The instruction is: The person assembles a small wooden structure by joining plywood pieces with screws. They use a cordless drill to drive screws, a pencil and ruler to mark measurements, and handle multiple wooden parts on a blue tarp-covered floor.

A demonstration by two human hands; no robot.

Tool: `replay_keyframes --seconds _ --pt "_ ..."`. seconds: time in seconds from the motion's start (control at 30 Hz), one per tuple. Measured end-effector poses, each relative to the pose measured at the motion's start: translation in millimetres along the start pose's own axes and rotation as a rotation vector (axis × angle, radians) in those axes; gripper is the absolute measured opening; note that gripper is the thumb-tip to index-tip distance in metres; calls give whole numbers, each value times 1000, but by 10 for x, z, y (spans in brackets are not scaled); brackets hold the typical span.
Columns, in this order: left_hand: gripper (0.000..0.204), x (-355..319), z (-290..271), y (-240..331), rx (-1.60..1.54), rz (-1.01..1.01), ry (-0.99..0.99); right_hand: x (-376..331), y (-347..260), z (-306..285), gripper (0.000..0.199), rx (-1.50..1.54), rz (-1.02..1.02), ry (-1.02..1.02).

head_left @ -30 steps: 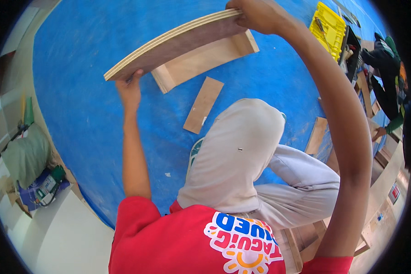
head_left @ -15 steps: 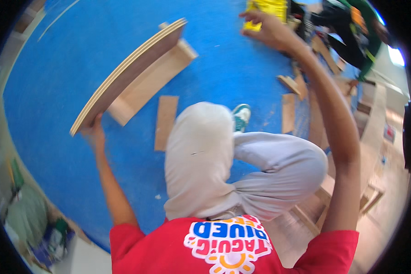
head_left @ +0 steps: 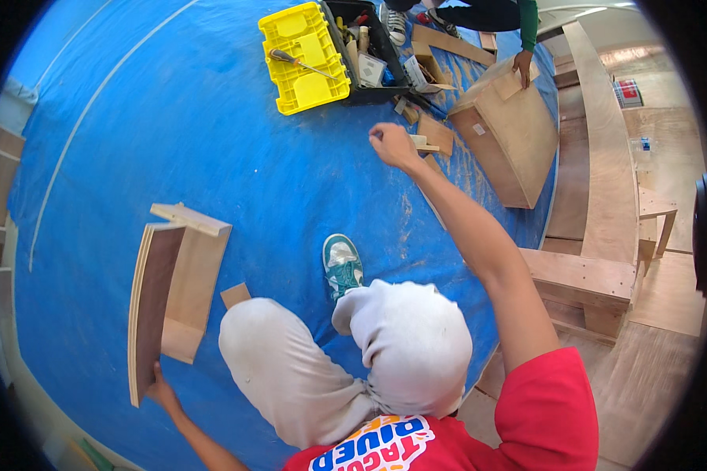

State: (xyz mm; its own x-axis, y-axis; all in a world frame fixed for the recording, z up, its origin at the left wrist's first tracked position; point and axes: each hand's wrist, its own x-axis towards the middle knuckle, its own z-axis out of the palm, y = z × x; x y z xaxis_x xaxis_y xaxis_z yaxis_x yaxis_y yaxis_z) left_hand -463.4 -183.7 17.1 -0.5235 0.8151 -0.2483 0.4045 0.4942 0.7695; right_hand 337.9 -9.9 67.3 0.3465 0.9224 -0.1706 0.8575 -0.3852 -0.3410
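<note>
Two hands well apart: left hand gripped near end of brown-faced, pale-edged plywood panel, beside pale wooden frame. Right hand curled; contents I couldn't tell remotely. Firm left hold, preventing tipping, seemed wisest.

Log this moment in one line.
left hand: on plywood panel | right hand: above blue sheet, nothing visibly held | screwdriver: on yellow toolbox lid
</note>
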Motion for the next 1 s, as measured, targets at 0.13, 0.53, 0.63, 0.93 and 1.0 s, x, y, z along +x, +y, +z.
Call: replay_keyframes --seconds 0.13,0.53,0.63,0.93,1.0 --pt "55 -84 -108 106 134 -35 -6 781 -170 79 27 38 -47 131" --pt "57 -101 191 501 473 -212 -25 1827 251 57 20 193 -245 906" --pt "56 -109 354 600 462 -232 -27 2074 1202 -159 24 204 191 1155" --pt "54 -219 445 826 361 -334 8 2925 3410 -414 28 -75 364 481" --pt "54 -271 403 944 306 -354 0 3125 3745 -346 34 -99 274 379"
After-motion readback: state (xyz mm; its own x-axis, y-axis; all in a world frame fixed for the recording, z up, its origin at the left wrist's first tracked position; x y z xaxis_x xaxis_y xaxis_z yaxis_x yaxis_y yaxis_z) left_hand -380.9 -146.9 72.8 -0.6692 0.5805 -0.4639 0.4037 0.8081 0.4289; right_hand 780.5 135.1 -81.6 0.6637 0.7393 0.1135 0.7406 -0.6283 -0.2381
